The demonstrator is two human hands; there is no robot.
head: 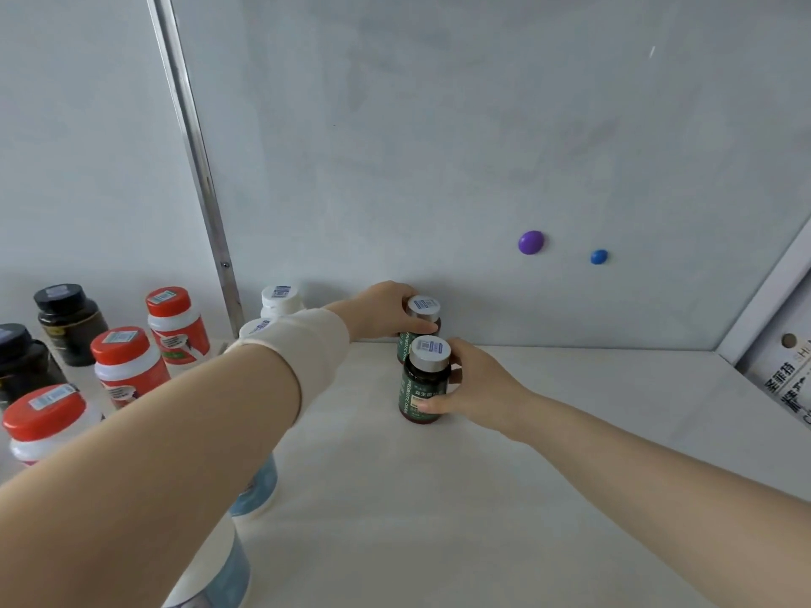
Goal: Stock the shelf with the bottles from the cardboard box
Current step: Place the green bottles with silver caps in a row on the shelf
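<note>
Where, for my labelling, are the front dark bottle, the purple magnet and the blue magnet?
front dark bottle [417,386], head view, on its green label.
purple magnet [531,242], head view, dome centre.
blue magnet [598,257], head view, dome centre.

Shelf [548,432], centre rear: rear bottle [422,321] stood against the back panel [439,147], with the front bottle [425,383] just before it. Left hand [382,311] gripped the rear bottle from the left; right hand [478,383] gripped the front bottle from the right. Left of these, a row of bottles [281,300] ran front to back beside the metal upright [197,155]. A cluster of jars [127,366] stood left of the upright. Two magnets [531,242] sat on the panel, right of the bottles and above them.
</note>
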